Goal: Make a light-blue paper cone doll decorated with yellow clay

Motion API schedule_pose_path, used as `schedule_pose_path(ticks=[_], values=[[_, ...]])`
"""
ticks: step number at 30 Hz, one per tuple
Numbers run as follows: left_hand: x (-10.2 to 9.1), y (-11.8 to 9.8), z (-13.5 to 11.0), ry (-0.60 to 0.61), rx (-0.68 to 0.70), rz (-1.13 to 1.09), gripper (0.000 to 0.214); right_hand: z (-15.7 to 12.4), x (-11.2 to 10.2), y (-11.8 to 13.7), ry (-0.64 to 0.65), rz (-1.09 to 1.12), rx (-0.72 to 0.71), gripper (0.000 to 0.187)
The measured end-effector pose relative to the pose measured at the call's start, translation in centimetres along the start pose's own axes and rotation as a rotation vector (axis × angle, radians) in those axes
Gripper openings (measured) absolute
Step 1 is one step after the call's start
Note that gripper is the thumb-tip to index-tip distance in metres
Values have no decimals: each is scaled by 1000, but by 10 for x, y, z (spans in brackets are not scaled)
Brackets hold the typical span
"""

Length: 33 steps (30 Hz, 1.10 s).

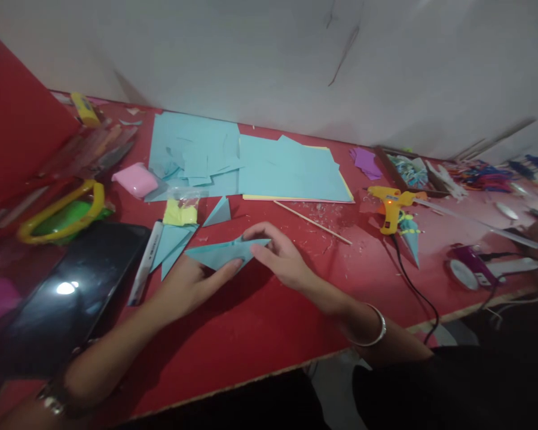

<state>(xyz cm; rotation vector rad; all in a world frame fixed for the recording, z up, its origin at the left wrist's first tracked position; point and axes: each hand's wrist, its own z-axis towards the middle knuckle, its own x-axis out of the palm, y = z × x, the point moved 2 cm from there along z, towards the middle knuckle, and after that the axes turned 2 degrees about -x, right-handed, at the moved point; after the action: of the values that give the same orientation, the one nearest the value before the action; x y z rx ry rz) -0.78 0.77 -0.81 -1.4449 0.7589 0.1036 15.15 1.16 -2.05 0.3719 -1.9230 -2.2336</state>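
Observation:
Between my two hands is a folded light-blue paper [217, 255], a long flat triangle held just above the red table. My left hand [206, 280] grips its lower left side, thumb on the front and fingers hidden behind. My right hand [280, 257] pinches the right end between thumb and curled fingers. Just beyond my left hand lie folded blue paper triangles [173, 242] under a small bag of yellow pieces [180, 212]. A single blue triangle [219, 212] lies behind the held paper. Left of them is a white marker [146, 263].
Blue sheets [291, 167] and paper scraps [197, 161] lie along the wall. A thin stick [314, 222] rests before them. At right are a yellow glue gun [389, 206] with its cord and a blue paper cone [410, 242]. A black glossy slab [72, 286] lies at left.

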Motion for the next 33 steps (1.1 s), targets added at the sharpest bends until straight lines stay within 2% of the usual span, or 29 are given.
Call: schedule_pose_path(ticks=[3,9,14,20,23,26,33], values=[[1,2,-1,5,15,34,23,2,-6,0,-79,17,20,25],[2,3,-1,34,65,21,23,2,-8,4,83,-81,38,16],[-1,3,3,-35,63,43,34,1,-7,0,94,-107,91,23],[-1,6,5,-30,71,135,37,-1,-4,2,40,-277,-58,23],[0,6,5,-44,66,184,41,-2,-2,2,50,-328,-72,22],[1,7,5,-22,36,214,46,-2,-1,0,66,-307,-31,20],[5,11,5,39,32,223,49,-2,2,3,126,-59,75,19]])
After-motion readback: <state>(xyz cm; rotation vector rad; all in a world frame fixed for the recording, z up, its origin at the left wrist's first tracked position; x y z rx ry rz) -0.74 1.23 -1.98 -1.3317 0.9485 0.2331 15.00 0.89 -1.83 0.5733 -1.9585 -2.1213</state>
